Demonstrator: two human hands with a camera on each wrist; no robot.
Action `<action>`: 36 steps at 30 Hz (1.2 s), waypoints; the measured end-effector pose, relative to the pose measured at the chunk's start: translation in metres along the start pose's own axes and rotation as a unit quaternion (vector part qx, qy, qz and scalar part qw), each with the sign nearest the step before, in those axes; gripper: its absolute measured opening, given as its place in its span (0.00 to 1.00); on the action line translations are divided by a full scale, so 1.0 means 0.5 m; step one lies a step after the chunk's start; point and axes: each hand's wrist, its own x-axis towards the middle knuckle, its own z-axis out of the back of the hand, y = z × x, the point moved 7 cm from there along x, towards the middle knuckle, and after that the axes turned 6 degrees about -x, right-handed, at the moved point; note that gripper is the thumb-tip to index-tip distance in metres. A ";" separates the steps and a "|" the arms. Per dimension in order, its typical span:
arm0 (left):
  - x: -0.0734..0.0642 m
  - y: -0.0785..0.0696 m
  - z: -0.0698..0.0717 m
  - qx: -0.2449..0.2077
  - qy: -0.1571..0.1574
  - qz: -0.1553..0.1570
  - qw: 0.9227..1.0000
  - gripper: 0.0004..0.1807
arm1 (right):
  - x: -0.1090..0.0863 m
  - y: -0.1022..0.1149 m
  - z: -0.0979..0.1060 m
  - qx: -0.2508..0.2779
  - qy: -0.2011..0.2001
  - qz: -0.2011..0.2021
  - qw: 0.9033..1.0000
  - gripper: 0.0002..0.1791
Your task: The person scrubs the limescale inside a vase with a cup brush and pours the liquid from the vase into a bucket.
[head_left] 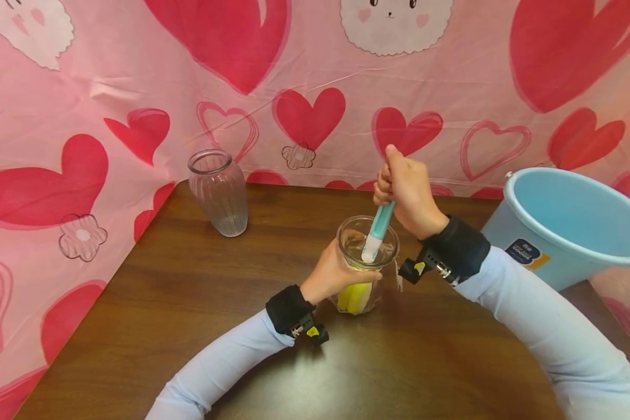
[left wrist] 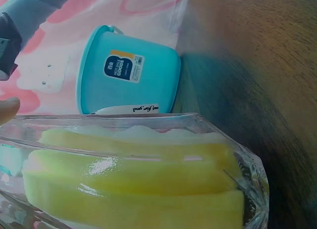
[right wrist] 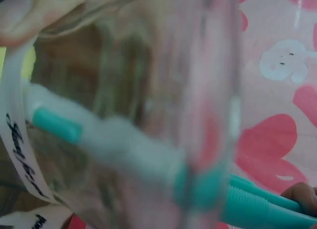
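My left hand grips a clear glass vase around its neck, just above the dark wooden table. Inside the vase stands a sponge brush, its yellow sponge head down in the body. The teal and white handle rises tilted out of the mouth. Above the rim, my right hand is wrapped around that handle, thumb pointing up along its top. A white ribbon with black lettering hangs around the vase in the right wrist view.
A second, ribbed glass vase stands at the table's back left. To the right is a light blue bucket with a dark label. Pink heart-patterned cloth hangs behind the wooden table.
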 end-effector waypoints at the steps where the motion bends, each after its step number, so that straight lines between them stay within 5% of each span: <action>1: 0.000 -0.001 0.000 -0.001 0.000 0.000 1.000 0.38 | 0.000 -0.002 -0.001 0.000 0.002 0.000 1.000 0.29; 16: -0.002 0.006 0.002 -0.006 0.001 0.011 1.000 0.39 | -0.006 -0.031 0.010 0.001 -0.006 0.007 1.000 0.28; 36: -0.005 0.000 -0.003 -0.001 0.010 0.016 1.000 0.38 | -0.009 0.104 0.067 0.151 -0.046 0.037 0.987 0.28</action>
